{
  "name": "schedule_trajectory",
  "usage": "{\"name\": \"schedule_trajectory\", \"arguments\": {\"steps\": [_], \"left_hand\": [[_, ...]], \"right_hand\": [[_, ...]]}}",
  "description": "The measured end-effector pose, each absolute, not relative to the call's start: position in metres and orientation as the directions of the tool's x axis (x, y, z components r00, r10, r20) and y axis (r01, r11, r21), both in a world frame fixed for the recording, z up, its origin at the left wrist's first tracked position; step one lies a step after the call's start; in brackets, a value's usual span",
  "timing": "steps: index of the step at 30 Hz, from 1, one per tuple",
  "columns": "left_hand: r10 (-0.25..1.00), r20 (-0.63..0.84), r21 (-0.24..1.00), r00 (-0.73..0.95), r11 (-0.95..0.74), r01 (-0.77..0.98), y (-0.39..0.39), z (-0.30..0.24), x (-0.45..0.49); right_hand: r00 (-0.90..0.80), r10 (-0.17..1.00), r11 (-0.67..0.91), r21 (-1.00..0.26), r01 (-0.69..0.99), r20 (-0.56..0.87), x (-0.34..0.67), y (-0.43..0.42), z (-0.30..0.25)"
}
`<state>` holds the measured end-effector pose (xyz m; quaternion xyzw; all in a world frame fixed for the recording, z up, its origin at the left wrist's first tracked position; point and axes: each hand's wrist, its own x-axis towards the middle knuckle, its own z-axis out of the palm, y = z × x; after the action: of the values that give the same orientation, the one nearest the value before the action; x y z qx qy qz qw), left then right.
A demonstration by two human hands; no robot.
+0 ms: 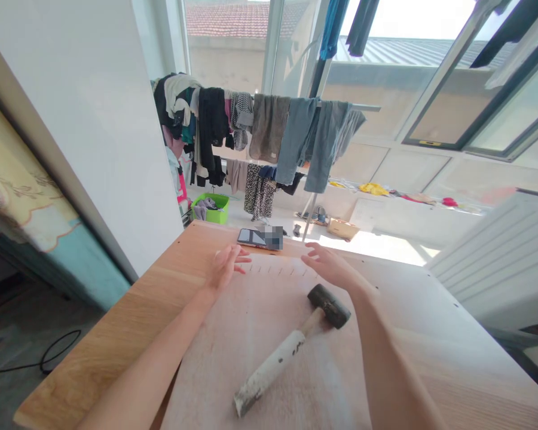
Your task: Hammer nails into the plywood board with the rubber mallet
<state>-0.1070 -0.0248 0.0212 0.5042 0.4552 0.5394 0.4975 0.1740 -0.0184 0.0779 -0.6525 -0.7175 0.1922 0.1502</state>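
My left hand (226, 264) is at the far left corner of a pale wooden board (219, 352), its fingers apart and holding nothing. On the far right side of the board, my right hand (330, 264) is also open, fingers stretched toward the middle. Between the two hands runs a row of several short thin marks (280, 270); whether they are nails or slits I cannot tell. A mallet (291, 346) with a black head and worn white handle lies diagonally on the board between my forearms. Just beyond the board lies a phone (251, 237), partly blurred out.
The board rests on a wooden table (152, 298). Past its far edge, clothes (271, 128) hang on a drying rack, with a green basket (222, 209) below. A white panel (85, 119) rises at left. A black cable (49, 358) lies on the floor.
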Motion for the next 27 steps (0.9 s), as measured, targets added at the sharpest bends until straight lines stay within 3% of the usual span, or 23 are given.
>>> {"name": "schedule_trajectory", "arguments": {"steps": [27], "left_hand": [[0.996, 0.011, 0.986, 0.093, 0.004, -0.166, -0.025, 0.021, -0.108]], "right_hand": [[-0.086, 0.991, 0.007, -0.613, 0.79, -0.1, 0.18, -0.013, 0.068]]}}
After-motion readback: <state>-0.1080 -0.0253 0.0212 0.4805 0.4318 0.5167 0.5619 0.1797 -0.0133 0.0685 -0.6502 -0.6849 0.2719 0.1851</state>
